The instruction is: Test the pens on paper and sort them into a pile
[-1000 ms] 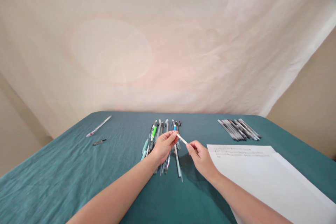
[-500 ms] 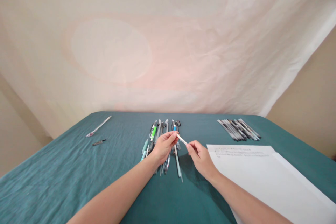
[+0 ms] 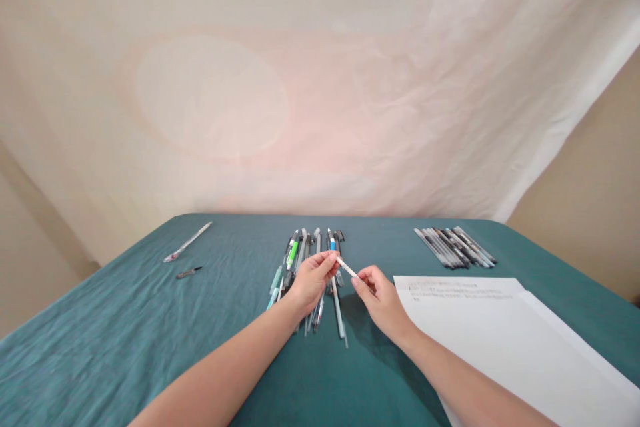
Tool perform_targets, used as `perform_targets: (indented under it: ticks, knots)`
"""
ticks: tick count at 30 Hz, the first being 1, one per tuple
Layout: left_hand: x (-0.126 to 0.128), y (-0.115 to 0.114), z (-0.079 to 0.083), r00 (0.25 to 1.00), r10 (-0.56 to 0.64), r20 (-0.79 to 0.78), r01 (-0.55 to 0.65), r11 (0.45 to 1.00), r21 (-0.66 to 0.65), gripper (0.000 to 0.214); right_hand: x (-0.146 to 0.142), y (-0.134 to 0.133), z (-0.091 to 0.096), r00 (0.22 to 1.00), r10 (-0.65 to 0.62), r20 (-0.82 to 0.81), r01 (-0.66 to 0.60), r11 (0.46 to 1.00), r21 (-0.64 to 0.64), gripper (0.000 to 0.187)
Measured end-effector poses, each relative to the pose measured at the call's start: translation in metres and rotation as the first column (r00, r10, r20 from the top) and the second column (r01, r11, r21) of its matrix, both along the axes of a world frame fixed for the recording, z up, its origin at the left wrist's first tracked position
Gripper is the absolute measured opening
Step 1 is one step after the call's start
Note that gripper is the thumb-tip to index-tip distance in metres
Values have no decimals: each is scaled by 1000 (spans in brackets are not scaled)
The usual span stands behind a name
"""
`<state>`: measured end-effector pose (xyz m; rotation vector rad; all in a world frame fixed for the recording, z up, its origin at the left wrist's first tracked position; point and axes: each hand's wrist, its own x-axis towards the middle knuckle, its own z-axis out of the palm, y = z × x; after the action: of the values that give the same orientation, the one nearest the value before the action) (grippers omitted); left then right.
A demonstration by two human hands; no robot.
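Note:
A slim white pen (image 3: 347, 267) is held in the air between my two hands, tilted down toward the right. My left hand (image 3: 316, 278) pinches its upper left end, and my right hand (image 3: 379, 297) pinches the lower right end. Fingers cover both tips of the pen. Below and behind my left hand lies a loose pile of pens (image 3: 302, 253), mostly grey and black. A green pen (image 3: 293, 254) and a pale grey-green pen (image 3: 338, 313) stand out among them; my left hand hides part of the pile.
White paper sheets (image 3: 500, 340) with lines of handwriting lie at the right. Behind them sits a row of grey and black pens (image 3: 455, 247). At the left are a clear pen (image 3: 189, 241) and a short dark pen piece (image 3: 189, 272). A green cloth (image 3: 125, 347) covers the table.
The pen has turned slightly between my fingers. My right hand has shifted a little to the left along it; otherwise the scene looks the same.

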<state>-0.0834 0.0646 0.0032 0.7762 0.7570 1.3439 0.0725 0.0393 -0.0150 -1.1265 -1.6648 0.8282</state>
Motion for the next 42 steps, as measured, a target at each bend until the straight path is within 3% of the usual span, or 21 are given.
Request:
perform_targets:
  ticks: [11, 19, 29, 33, 36, 39, 42]
  knots:
    - [-1, 0, -1, 1000, -18, 6, 18, 1000, 6, 24, 1, 0, 5, 996, 7, 87, -5, 1000, -22, 42]
    - [1, -1, 0, 999, 10, -35, -10, 1000, 9, 25, -1, 0, 1, 1000, -8, -18, 8, 1000, -22, 25]
    - [0, -2, 0, 999, -27, -28, 28, 999, 27, 21, 0, -3, 7, 1000, 18, 23, -18, 1000, -1, 28]
    - [-2, 1, 2, 999, -26, 32, 26, 1000, 6, 19, 1, -4, 10, 996, 50, -77, -50, 999, -3, 24]
    - [-4, 3, 5, 989, -7, 149, 16, 998, -61, 15, 3, -11, 16, 980, 108, -165, -108, 994, 6, 31]
    - [1, -2, 9, 961, -54, 273, 98, 984, -151, 9, 3, -20, 26, 978, 110, -176, -97, 992, 78, 28]
    - [15, -17, 13, 936, -170, 309, 236, 953, -190, 11, 3, -26, 37, 994, 62, -88, -46, 983, 176, 28]
